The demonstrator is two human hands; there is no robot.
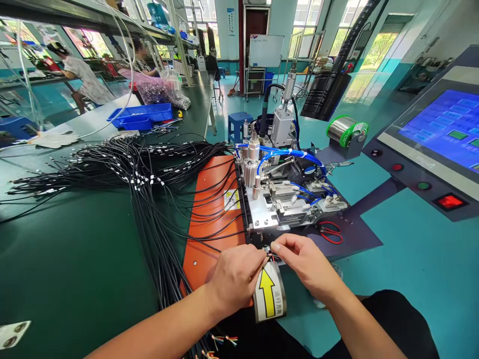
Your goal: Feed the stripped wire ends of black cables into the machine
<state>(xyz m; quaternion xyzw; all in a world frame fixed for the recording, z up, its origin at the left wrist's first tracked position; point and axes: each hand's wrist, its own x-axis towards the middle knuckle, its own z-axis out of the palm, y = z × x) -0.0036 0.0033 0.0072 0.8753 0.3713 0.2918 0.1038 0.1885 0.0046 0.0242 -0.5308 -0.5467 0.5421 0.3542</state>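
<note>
My left hand (pixel 239 269) is closed in a pinch at the front of the machine, over the edge of the orange cover (pixel 204 214). Between its fingertips is a cable end, where thin coloured wires (pixel 272 257) show. Just to the right, my right hand (pixel 305 262) pinches thumb and forefinger together beside those wires; what lies between them is too small to make out. Below both fingertips is a curved metal part with a yellow arrow label (pixel 267 294). Several black cables (pixel 209 219) cross the orange cover and reach the machine's edge.
A soldering-type machine (pixel 277 184) with blue air tubes stands ahead. Red-handled scissors (pixel 331 232) lie right of it. Bundled cables (pixel 138 169) cover the green bench (pixel 75 259). A solder spool (pixel 346 130) and control screen (pixel 445 124) are at right. Two people sit far left.
</note>
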